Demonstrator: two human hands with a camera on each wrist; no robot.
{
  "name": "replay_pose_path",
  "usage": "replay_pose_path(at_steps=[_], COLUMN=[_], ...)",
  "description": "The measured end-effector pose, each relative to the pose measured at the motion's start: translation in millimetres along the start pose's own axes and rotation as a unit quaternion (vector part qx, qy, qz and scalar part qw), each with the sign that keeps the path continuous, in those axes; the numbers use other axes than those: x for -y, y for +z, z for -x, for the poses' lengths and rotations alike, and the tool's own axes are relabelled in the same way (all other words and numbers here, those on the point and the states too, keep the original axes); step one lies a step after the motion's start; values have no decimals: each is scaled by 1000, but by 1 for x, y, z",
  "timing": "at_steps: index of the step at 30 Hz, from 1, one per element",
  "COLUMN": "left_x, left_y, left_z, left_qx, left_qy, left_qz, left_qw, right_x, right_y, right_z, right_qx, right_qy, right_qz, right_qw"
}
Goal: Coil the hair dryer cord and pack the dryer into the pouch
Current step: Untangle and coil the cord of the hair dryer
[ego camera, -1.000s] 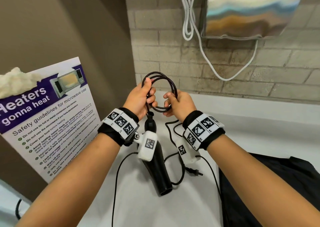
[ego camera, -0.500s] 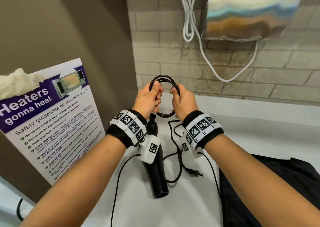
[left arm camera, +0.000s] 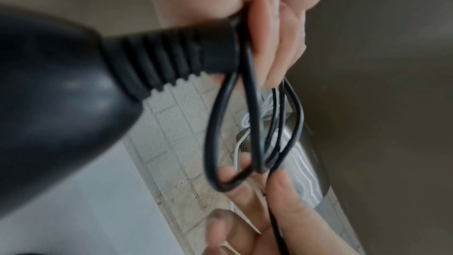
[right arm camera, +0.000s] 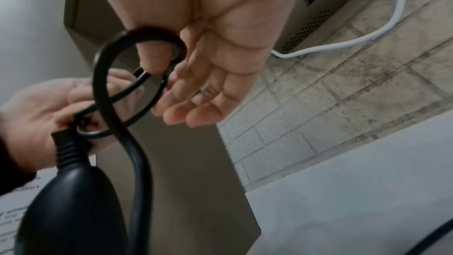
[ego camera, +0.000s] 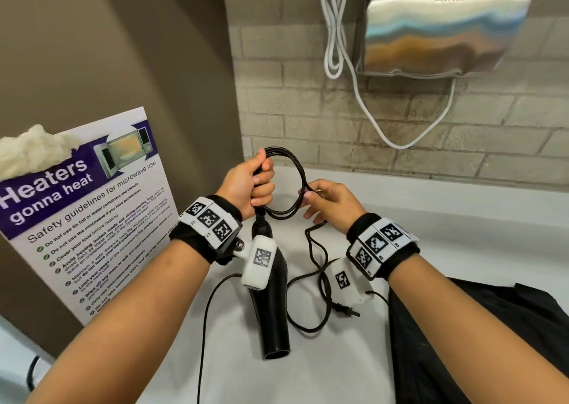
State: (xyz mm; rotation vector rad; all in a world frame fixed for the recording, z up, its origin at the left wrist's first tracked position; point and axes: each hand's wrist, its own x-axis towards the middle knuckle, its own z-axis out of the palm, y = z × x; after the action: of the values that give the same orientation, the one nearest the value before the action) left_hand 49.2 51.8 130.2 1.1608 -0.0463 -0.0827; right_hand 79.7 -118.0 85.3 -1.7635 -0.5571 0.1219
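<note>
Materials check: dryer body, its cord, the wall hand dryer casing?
Hair dryer: looks like moulded black plastic, smooth semi-gloss with soft highlights; ribbed strain relief at the cord end seems rubbery.
Cord: black rubber or PVC jacket, matte, and it bends into loops easily.
Wall hand dryer: probably brushed stainless steel, given its streaky banded reflections.

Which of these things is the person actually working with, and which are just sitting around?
In use: hair dryer, its black cord, plug, black pouch, left hand, right hand.

Just around: microwave poster, wall hand dryer, white cable, counter.
</note>
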Motion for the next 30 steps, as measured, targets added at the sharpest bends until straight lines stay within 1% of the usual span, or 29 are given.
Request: replay_pose_path(at_steps=[2,4,7,8,10,12,14,15,17,19,20,21,24,26,27,29,30], left_x=[-1,-3,-4,-3,-2,0,3,4,5,5,6,6,6,6,6,6,7], left_y=[-2,-3,-4,-2,2,6,6,5,1,-5,-7,-9,-13,-13,-12,-7,-5], left_z=[0,1,2,3,3,3,0,-2,-5,-7,-8,-8,-10,-11,-11,-11,-11], left_qx=[-1,3,23,32,45,42,31,26,20,13,9,4,-13,-29,-40,-62,-70], left_qy=[-4,-12,-33,-39,-44,-29,-4,7,26,42,47,51,61,74,83,100,106], left_qz=[-9,-17,-23,-17,2,28,59,71,88,99,105,112,148,177,184,181,177], left_qw=[1000,1000,999,999,998,998,998,997,996,994,993,992,987,981,979,976,976], right_x=[2,7,14,15,10,2,-6,-8,-13,-16,-18,-20,-28,-34,-36,-40,-39], right_y=[-7,-13,-17,-15,-5,11,29,37,51,61,63,64,60,54,52,45,42], right_z=[2,3,-2,-6,-13,-17,-16,-14,-6,3,7,12,24,31,35,43,48], right_qx=[-16,-48,-115,-138,-169,-175,-164,-148,-82,13,47,64,60,45,36,28,35], right_qy=[-3,2,44,63,100,112,87,73,65,83,91,99,131,166,173,155,140], right_qz=[-33,-58,-106,-106,-60,19,81,92,54,-18,-29,-18,50,63,84,203,275], right_qw=[999,997,987,983,979,978,979,982,993,996,994,993,988,983,981,966,951])
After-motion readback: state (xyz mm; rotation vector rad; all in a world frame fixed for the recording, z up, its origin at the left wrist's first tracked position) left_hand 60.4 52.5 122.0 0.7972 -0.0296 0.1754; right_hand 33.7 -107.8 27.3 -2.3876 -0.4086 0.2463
